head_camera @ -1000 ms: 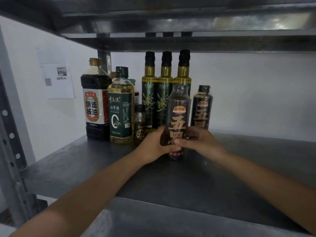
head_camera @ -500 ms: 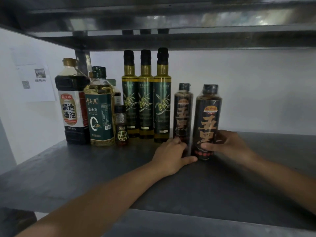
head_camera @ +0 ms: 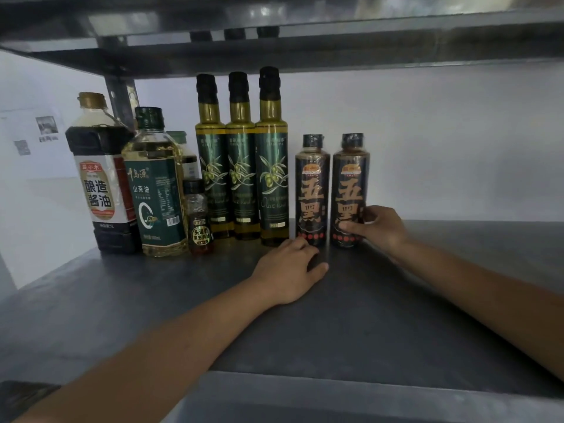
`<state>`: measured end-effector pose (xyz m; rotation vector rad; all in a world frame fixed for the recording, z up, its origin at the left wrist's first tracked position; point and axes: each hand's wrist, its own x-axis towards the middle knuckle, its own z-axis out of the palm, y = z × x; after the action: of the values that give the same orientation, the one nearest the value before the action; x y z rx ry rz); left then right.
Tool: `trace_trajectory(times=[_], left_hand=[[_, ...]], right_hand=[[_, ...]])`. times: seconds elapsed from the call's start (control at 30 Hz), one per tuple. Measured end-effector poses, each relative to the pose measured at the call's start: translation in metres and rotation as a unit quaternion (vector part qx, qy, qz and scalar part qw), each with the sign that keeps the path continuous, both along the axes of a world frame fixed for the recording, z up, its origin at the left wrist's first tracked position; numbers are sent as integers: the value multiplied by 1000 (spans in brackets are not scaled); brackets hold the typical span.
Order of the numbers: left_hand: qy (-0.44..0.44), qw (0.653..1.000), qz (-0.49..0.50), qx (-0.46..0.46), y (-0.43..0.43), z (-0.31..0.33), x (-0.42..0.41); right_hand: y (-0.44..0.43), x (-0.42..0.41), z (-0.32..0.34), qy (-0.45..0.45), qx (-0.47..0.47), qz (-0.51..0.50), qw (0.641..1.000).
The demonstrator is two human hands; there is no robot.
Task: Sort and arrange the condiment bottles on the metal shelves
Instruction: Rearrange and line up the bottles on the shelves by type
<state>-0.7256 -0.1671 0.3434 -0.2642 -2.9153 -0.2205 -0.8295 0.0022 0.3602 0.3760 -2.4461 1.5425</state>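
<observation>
I noted the right hand point(head_camera: 381, 228) wrapped around the lower body of the rightmost dark bottle point(head_camera: 349, 184), thumb across its front and fingers behind. That bottle stood upright on the metal shelf point(head_camera: 335, 331), just beside its twin point(head_camera: 312, 187). Both carried large orange characters reading 五黑 under a small orange badge I could not read.

The left hand point(head_camera: 290, 270) rested knuckles-up on the shelf in front of the twin, gripping nothing, fingers loosely curled. I could not tell whether it touched the bottle's base.

To the left stood three olive oil bottles point(head_camera: 241, 178), shoulder to shoulder, with green labels and the script "Olive" legible on the nearest. Further left I recorded a small bottle point(head_camera: 200, 218) with a yellow label, a camellia oil bottle point(head_camera: 155, 190) marked 山茶油, and a soy sauce bottle point(head_camera: 99, 184) marked 酿造酱油.
</observation>
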Motion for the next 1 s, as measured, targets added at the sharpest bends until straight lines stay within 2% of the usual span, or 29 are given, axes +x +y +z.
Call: trace_trajectory(times=[0.23, 0.4, 0.47, 0.57, 0.67, 0.83, 1.0], left_hand=[[-13, 1000, 2, -9, 3, 4, 4], [-46, 998, -9, -38, 10, 9, 27], [-50, 997, -17, -49, 17, 8, 40], [-50, 997, -33, -55, 40, 5, 55], [-53, 995, -76, -44, 78, 4, 65], [-39, 985, -162, -41, 154, 4, 68], [-58, 975, -216, -7, 229, -2, 48]], right_hand=[[-3, -4, -7, 26, -3, -4, 1000], [10, 13, -15, -13, 65, -19, 998], [30, 38, -15, 12, 141, 15, 990], [73, 88, -18, 82, 297, 124, 943], [128, 128, -23, 96, 348, 170, 917], [238, 174, -27, 96, 363, 93, 922], [326, 196, -37, 73, 308, 19, 949]])
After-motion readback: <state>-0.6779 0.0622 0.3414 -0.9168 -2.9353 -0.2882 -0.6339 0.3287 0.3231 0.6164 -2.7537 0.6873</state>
